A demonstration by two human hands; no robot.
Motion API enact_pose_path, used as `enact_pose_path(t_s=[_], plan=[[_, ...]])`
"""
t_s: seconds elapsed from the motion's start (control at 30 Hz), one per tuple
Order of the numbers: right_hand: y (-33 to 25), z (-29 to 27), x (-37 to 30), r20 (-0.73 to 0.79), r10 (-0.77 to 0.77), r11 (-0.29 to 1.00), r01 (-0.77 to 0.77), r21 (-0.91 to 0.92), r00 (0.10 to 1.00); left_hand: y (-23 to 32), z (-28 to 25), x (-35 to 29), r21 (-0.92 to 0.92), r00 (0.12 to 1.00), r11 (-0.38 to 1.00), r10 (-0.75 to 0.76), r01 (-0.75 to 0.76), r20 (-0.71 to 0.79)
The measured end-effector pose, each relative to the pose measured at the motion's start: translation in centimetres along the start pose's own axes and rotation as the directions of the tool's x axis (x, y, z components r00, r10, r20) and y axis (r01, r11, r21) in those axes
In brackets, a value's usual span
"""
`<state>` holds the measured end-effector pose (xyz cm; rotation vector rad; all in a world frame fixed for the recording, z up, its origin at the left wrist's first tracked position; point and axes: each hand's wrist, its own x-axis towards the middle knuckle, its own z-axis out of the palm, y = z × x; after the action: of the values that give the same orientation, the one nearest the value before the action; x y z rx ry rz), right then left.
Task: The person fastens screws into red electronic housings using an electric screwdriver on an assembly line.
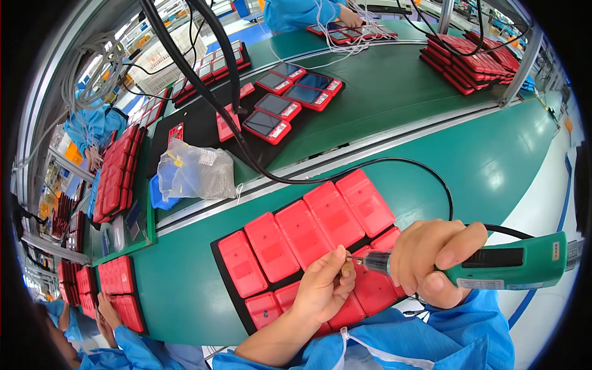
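Low and right of centre in the frame, the right hand [435, 262] is wrapped tight around a green electric screwdriver [493, 265], whose tail is cut off by the dark rim at the right edge. Just left of it, the left hand [324, 287] curls, fingertips pinched at the driver's tip [353, 259]; whatever they pinch is too small to make out. Both hands hide parts of the lower row of red cases [308, 231] on a black tray [231, 293] at lower centre. Blue sleeves [394, 342] cover the tray's near edge. A black cable [394, 163] loops away above.
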<state>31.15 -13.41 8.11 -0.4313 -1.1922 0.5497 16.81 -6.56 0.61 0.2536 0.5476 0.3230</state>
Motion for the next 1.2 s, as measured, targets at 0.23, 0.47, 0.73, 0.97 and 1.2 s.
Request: enact_pose_path(t_s=[0.23, 0.47, 0.73, 0.97, 1.2], plan=[[0.2, -0.5, 0.6, 0.122, 0.004, 0.999, 0.001, -0.041, 0.992, -0.1, -0.2, 0.2, 0.042, 1.0, 0.999, -0.011, 0.011, 0.008], [2.7, -2.1, 2.3, 0.136, 0.111, 0.932, -0.056, -0.358, 0.984, 0.3, -0.3, -0.8, -0.021, 0.994, 1.0, -0.002, 0.0, -0.111], [4.9, -3.0, 2.1, 0.113, 0.211, 0.876, -0.136, -0.463, 0.971, 0.5, -1.3, -1.7, -0.035, 0.998, 0.999, 0.005, -0.003, 0.061], [5.5, -3.1, 2.0, 0.195, 0.219, 0.886, -0.112, -0.449, 0.956, 0.5, -1.4, -1.5, -0.013, 1.0, 1.0, 0.016, -0.016, 0.005], [6.4, -3.1, 1.3, 0.071, 0.122, 0.924, -0.087, -0.373, 0.99, 0.6, -1.4, -1.5, -0.085, 1.0, 0.996, -0.005, 0.002, -0.029]])
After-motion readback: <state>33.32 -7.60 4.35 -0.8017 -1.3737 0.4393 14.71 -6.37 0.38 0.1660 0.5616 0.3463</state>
